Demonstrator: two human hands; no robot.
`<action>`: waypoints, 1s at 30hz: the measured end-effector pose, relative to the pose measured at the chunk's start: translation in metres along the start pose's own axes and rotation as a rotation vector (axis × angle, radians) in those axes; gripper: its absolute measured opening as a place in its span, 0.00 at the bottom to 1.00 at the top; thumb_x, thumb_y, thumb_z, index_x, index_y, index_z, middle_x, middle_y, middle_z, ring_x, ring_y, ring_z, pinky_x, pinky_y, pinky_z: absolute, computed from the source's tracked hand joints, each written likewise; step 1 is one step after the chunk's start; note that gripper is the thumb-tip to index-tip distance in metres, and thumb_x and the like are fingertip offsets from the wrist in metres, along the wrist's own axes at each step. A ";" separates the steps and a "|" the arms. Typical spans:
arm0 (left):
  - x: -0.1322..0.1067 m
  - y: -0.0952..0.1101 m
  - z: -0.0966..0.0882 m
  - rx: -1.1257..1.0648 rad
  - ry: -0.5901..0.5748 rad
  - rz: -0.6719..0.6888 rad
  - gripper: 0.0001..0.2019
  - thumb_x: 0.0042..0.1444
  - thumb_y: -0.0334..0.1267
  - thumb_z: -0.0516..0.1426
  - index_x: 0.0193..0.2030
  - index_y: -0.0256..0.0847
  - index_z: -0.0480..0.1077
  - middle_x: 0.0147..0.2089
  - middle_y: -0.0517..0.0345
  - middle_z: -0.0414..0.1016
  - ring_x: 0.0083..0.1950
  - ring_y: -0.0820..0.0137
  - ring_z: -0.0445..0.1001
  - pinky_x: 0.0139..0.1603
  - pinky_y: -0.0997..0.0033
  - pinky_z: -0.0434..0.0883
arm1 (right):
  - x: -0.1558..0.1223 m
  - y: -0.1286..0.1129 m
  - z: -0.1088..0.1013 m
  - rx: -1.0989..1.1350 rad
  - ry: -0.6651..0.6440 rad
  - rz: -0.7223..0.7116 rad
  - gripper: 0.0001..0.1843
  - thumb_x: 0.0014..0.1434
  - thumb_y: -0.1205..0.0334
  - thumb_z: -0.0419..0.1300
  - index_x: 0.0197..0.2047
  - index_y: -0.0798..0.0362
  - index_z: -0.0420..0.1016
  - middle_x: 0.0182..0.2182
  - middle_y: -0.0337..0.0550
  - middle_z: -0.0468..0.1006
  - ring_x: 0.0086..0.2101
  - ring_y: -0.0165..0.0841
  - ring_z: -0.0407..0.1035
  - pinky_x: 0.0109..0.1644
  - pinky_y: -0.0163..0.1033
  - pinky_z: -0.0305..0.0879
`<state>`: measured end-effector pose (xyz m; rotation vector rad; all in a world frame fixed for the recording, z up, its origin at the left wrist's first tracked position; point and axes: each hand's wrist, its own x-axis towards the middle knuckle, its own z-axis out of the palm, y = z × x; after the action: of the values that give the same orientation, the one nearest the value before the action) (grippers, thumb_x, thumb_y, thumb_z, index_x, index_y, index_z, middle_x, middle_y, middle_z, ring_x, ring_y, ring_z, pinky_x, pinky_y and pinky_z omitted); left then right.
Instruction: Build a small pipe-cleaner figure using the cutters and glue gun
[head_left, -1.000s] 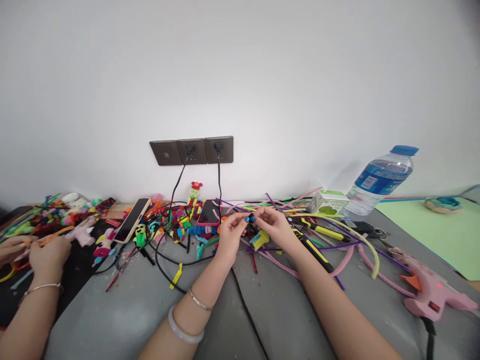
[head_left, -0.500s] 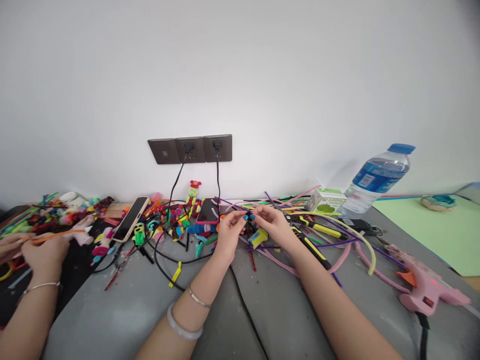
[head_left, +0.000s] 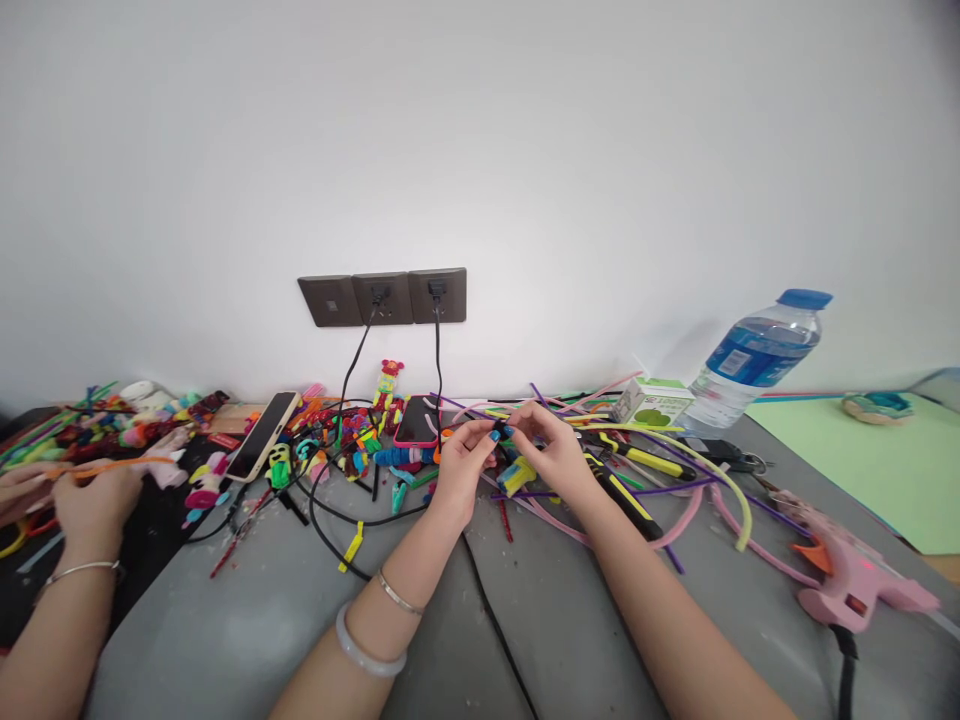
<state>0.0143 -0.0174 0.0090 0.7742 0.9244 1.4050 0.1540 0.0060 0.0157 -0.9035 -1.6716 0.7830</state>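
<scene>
My left hand (head_left: 461,466) and my right hand (head_left: 551,446) meet above the grey table (head_left: 255,620), fingertips pinched together on a small dark piece of pipe cleaner (head_left: 501,438). Blue nail polish shows on the fingertips. Just below the hands lies a small blue-and-yellow twisted piece (head_left: 517,476). Pink, purple and yellow pipe cleaners (head_left: 697,500) sprawl around my right forearm. Two bracelets sit on my left wrist.
Another person's hands (head_left: 82,495) work an orange pipe cleaner at the far left. Two phones (head_left: 264,436) charge from wall sockets (head_left: 382,298) by black cables. A pink glue gun (head_left: 855,578), yellow-handled cutters (head_left: 622,498), a small green carton (head_left: 652,402) and a water bottle (head_left: 754,360) lie to the right.
My fingers have shifted slightly on the small piece, staying pinched together. The other person's hands at the left have moved a little with the orange pipe cleaner.
</scene>
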 end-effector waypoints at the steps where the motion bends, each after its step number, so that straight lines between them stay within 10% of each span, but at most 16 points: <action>1: 0.000 -0.001 -0.001 0.001 0.006 0.001 0.17 0.40 0.43 0.69 0.36 0.38 0.77 0.32 0.60 0.74 0.27 0.79 0.66 0.28 0.77 0.65 | -0.001 -0.001 0.000 -0.063 0.002 -0.039 0.05 0.61 0.58 0.58 0.36 0.50 0.69 0.29 0.40 0.71 0.28 0.32 0.64 0.33 0.38 0.62; 30: -0.001 0.004 0.000 -0.069 0.022 -0.040 0.17 0.38 0.42 0.70 0.36 0.40 0.76 0.30 0.63 0.71 0.26 0.80 0.64 0.28 0.78 0.62 | 0.000 0.002 0.000 -0.092 -0.020 -0.037 0.07 0.56 0.61 0.60 0.39 0.50 0.72 0.31 0.41 0.74 0.29 0.34 0.67 0.34 0.40 0.65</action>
<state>0.0122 -0.0181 0.0127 0.6868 0.8989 1.4054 0.1541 0.0074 0.0141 -0.9276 -1.7485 0.6968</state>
